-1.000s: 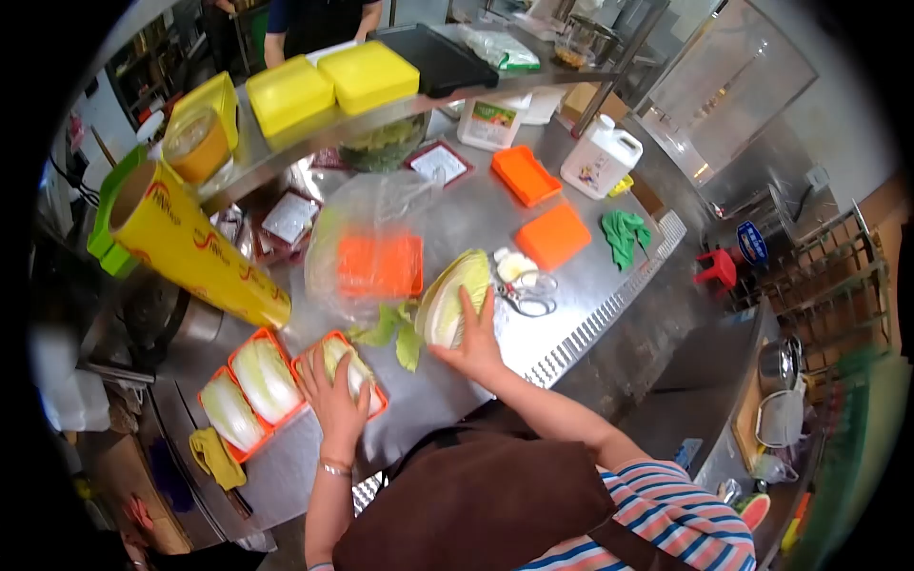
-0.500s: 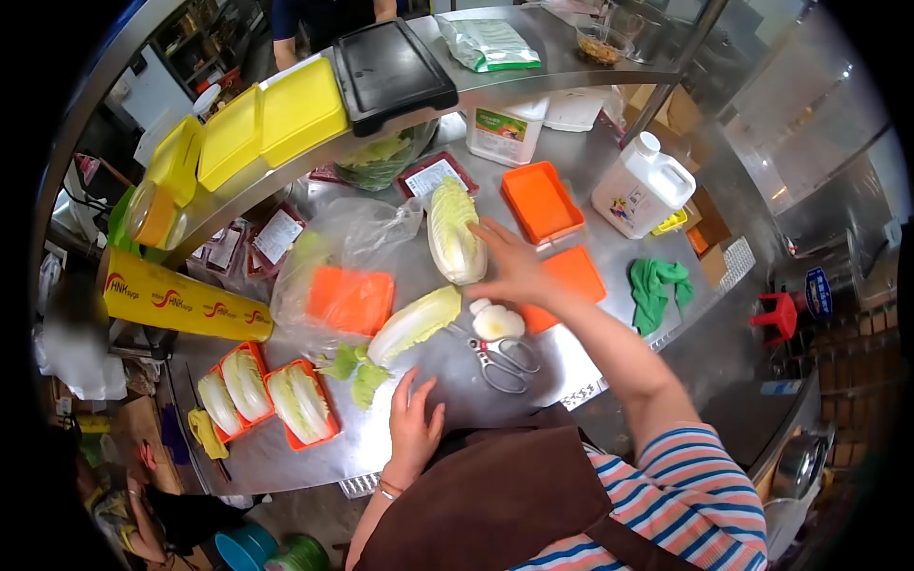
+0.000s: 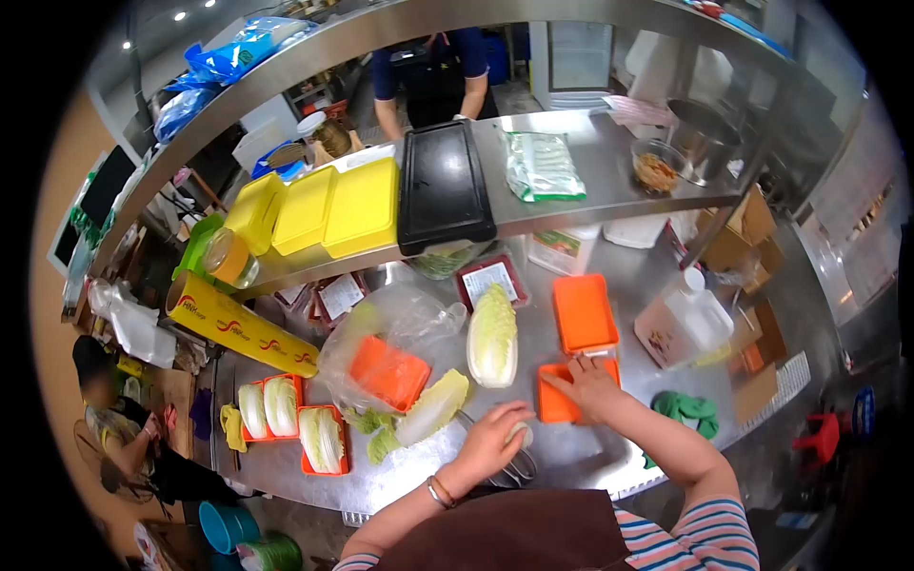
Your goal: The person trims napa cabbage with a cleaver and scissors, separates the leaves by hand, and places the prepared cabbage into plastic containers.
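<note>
A napa cabbage (image 3: pixel 493 338) lies whole on the steel table, with a loose cabbage leaf (image 3: pixel 433 409) to its left. My left hand (image 3: pixel 490 443) is curled, fingers together, around a pale cut cabbage base (image 3: pixel 524 434), which is mostly hidden under it. Scissors (image 3: pixel 520 468) lie partly covered by that hand. Over the nearer orange tray (image 3: pixel 554 407) my right hand (image 3: pixel 595 388) is open, its fingers spread and touching the tray. Another orange tray (image 3: pixel 586 309) sits just beyond. At left, cabbage halves (image 3: pixel 324 440) fill orange trays.
A plastic bag (image 3: pixel 409 309) covers an orange tray (image 3: pixel 388 371). A white jug (image 3: pixel 681 324) and a green cloth (image 3: pixel 685 411) stand at right. Yellow lidded boxes (image 3: pixel 362 207) and a black lid (image 3: pixel 446 186) line the raised shelf. Across it, another person (image 3: pixel 433 76) stands.
My right hand has left the cabbage and moved to the nearer orange tray. My left hand has moved right, onto the cut cabbage base. The camera view has tilted up.
</note>
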Demonstrator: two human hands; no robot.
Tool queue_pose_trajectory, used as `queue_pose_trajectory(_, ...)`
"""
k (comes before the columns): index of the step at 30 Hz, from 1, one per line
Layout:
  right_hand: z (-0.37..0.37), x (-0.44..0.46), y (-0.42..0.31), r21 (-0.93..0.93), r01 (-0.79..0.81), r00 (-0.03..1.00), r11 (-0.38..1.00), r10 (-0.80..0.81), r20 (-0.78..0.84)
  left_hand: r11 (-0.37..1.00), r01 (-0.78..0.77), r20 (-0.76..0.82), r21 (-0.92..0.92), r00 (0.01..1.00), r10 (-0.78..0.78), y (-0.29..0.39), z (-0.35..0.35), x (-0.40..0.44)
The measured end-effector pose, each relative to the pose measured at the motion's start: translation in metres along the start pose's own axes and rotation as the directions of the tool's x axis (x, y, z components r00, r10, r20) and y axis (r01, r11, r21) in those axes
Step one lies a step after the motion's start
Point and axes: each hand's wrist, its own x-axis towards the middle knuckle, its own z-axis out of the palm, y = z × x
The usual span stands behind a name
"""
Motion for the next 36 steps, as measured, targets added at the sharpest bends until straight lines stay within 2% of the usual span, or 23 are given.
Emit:
queue_pose_trajectory(3,0.004,-0.003,-0.009,-0.034,0.029,0.999,0.999,-0.028,0.042,0.996,0.082,0.002,-0.026,0.997,-0.082,-0.010,0.003,-0.012)
queue_pose_trajectory(4,0.015,-0.007,-0.006,-0.054,0.067,0.993,0.996,-0.072,-0.097,0.979,0.162,-0.003,-0.121,0.986,-0.164,-0.011,0.003,-0.016)
queue_pose_trajectory(5,0.017,-0.008,-0.003,-0.060,0.047,0.993,0.997,-0.053,-0.101,0.981,0.143,0.001,-0.129,0.990,-0.144,-0.010,0.002,-0.020)
queue_pose_trajectory(7,0.017,-0.005,0.000,-0.030,0.081,0.996,0.996,-0.082,-0.027,0.925,0.329,0.019,-0.190,0.943,-0.331,-0.011,-0.004,-0.030)
queue_pose_trajectory(9,0.007,-0.013,-0.002,0.000,0.080,0.996,0.997,-0.080,-0.035,0.948,0.279,-0.037,-0.152,0.957,-0.287,-0.018,-0.009,-0.042)
queue_pose_trajectory(11,-0.016,-0.035,-0.008,0.186,0.089,0.995,0.978,-0.079,-0.062,0.965,0.238,-0.089,-0.108,0.965,-0.248,-0.024,-0.022,-0.049)
queue_pose_trajectory(12,-0.030,-0.045,-0.008,0.246,0.096,0.980,0.964,-0.048,-0.195,0.968,0.235,-0.132,-0.084,0.961,-0.244,-0.025,-0.030,-0.052)
queue_pose_trajectory(14,-0.073,-0.065,0.001,0.469,0.232,0.896,0.852,0.000,-0.444,0.973,0.229,-0.188,-0.029,0.955,-0.230,-0.013,-0.052,-0.047)
queue_pose_trajectory(16,-0.116,-0.082,0.012,0.404,0.247,0.780,0.881,0.067,-0.623,0.992,0.115,-0.205,0.048,0.973,-0.103,0.002,-0.086,-0.014)
queue_pose_trajectory(17,-0.142,-0.086,0.014,0.487,0.318,0.742,0.814,0.107,-0.662,0.993,0.019,-0.215,0.113,0.977,0.006,0.014,-0.103,0.011)
queue_pose_trajectory(18,-0.168,-0.088,0.017,0.556,0.389,0.703,0.735,0.153,-0.694,0.981,-0.078,-0.218,0.179,0.969,0.117,0.026,-0.120,0.039)
queue_pose_trajectory(19,-0.190,-0.087,0.022,0.568,0.410,0.667,0.713,0.190,-0.720,0.949,-0.184,-0.237,0.255,0.940,0.246,0.039,-0.130,0.071)
queue_pose_trajectory(20,-0.210,-0.085,0.026,0.578,0.431,0.632,0.692,0.226,-0.742,0.909,-0.252,-0.176,0.333,0.930,0.322,0.047,-0.140,0.103)
queue_pose_trajectory(22,-0.248,-0.080,0.030,0.653,0.422,0.628,0.629,0.317,-0.711,0.865,-0.298,-0.131,0.404,0.917,0.377,0.073,-0.144,0.169)
queue_pose_trajectory(24,-0.278,-0.076,0.033,0.678,0.402,0.624,0.615,0.358,-0.694,0.775,-0.237,-0.075,0.586,0.936,0.343,0.073,-0.133,0.224)
queue_pose_trajectory(26,-0.296,-0.074,0.040,0.658,0.347,0.603,0.668,0.378,-0.702,0.711,-0.081,-0.046,0.698,0.986,0.158,0.075,-0.122,0.263)
queue_pose_trajectory(27,-0.300,-0.074,0.044,0.648,0.351,0.602,0.676,0.367,-0.709,0.711,-0.074,-0.060,0.699,0.985,0.162,0.079,-0.118,0.278)
queue_pose_trajectory(29,-0.302,-0.066,0.056,0.652,0.381,0.593,0.656,0.368,-0.717,0.705,0.088,-0.026,0.704,0.995,-0.099,0.081,-0.114,0.299)
queue_pose_trajectory(31,-0.302,-0.051,0.066,0.647,0.434,0.598,0.627,0.336,-0.727,0.714,0.132,-0.026,0.688,0.987,-0.157,0.073,-0.105,0.316)
queue_pose_trajectory(32,-0.302,-0.042,0.073,0.679,0.402,0.618,0.615,0.365,-0.696,0.730,0.153,-0.002,0.666,0.979,-0.204,0.067,-0.097,0.327)
queue_pose_trajectory(33,-0.303,-0.036,0.076,0.710,0.367,0.636,0.601,0.395,-0.663,0.727,0.162,-0.012,0.667,0.978,-0.207,0.055,-0.082,0.343)
queue_pose_trajectory(35,-0.315,-0.019,0.069,0.727,0.364,0.648,0.581,0.403,-0.646,0.638,0.059,0.014,0.768,0.994,-0.108,0.031,-0.053,0.369)
queue_pose_trajectory(36,-0.322,-0.009,0.066,0.768,0.357,0.671,0.532,0.426,-0.607,0.712,0.105,-0.045,0.694,0.994,-0.103,0.053,-0.058,0.354)
